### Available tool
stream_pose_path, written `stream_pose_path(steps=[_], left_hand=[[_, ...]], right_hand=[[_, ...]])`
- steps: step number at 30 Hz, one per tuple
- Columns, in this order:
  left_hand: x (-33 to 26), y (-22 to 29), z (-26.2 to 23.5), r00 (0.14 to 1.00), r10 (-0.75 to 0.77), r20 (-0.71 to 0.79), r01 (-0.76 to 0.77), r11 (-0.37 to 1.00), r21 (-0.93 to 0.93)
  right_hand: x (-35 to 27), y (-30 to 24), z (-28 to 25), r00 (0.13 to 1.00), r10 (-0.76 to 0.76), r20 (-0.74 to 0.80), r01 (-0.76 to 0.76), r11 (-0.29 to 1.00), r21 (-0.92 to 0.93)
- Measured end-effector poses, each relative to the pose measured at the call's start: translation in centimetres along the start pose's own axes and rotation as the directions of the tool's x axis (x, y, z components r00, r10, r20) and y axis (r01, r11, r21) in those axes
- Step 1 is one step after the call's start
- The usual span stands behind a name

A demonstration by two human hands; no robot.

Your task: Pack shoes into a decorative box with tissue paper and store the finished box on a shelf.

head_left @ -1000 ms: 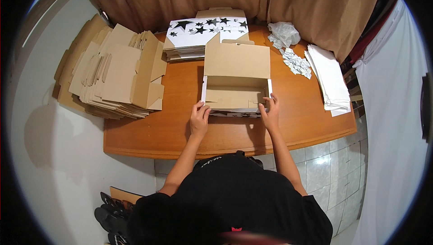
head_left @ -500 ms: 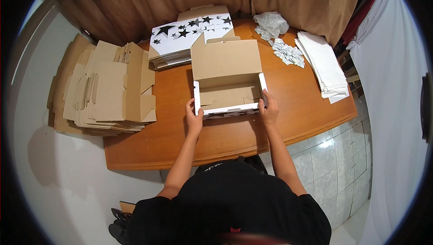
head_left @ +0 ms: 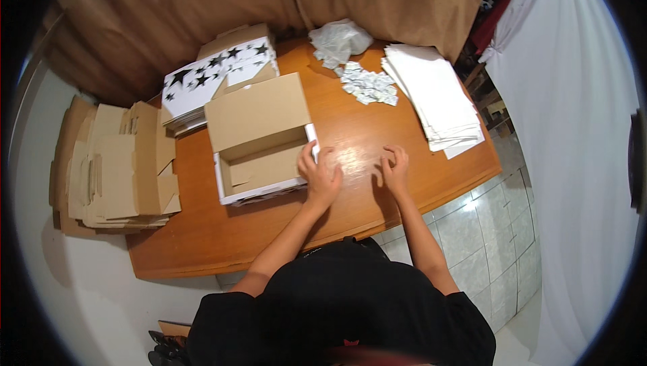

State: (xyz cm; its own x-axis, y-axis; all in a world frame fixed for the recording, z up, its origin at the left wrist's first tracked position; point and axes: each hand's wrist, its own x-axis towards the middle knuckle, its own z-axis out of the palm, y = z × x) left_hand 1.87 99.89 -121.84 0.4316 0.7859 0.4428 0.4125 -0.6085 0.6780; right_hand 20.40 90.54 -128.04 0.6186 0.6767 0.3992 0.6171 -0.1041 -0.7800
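Note:
An assembled cardboard box [head_left: 258, 115], brown inside with white outer walls and dark star prints on its front, sits on the table with its lid raised; only bare cardboard shows inside. My left hand [head_left: 320, 176] is at the box's front right corner, its fingers apart and gripping nothing. Whether its fingertips touch the box wall I cannot tell. Farther right, my right hand [head_left: 396, 169] hovers over the bare wood, fingers spread and slightly curled, with nothing in them. The small white sachets [head_left: 369, 85] and the stack of white paper sheets [head_left: 435, 100] lie beyond it.
Flat star-printed boxes [head_left: 216, 73] are piled behind the open box. Brown folded cardboard [head_left: 114, 170] is stacked on the left. A clear plastic bag [head_left: 340, 41] lies by the sachets at the back of the wooden table [head_left: 202, 245], against a brown curtain [head_left: 182, 9].
Both hands have let go of the box's sides. My left hand has moved across to its right front corner, and my right hand is now apart from it. The view has turned rightward.

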Motion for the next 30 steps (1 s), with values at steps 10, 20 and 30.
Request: stream_pose_path(steps=[10,20,30], left_hand=[[3.6,7.1,15.2,0.861,0.172,0.478,-0.161,0.985,-0.064],[7.5,7.9,22.8,0.752,0.077,0.654,-0.106,0.994,0.005],[9.1,8.0,25.2,0.772,-0.017,0.635,-0.025,0.998,0.057]], right_hand=[[7.4,11.1,-10.6,0.967,0.192,-0.169,-0.249,0.856,-0.453],[9.6,13.8,-11.8,0.996,-0.048,-0.081,-0.005,0.831,-0.557],[10.2,13.1,-12.5,0.981,-0.062,-0.184,-0.037,0.871,-0.49]])
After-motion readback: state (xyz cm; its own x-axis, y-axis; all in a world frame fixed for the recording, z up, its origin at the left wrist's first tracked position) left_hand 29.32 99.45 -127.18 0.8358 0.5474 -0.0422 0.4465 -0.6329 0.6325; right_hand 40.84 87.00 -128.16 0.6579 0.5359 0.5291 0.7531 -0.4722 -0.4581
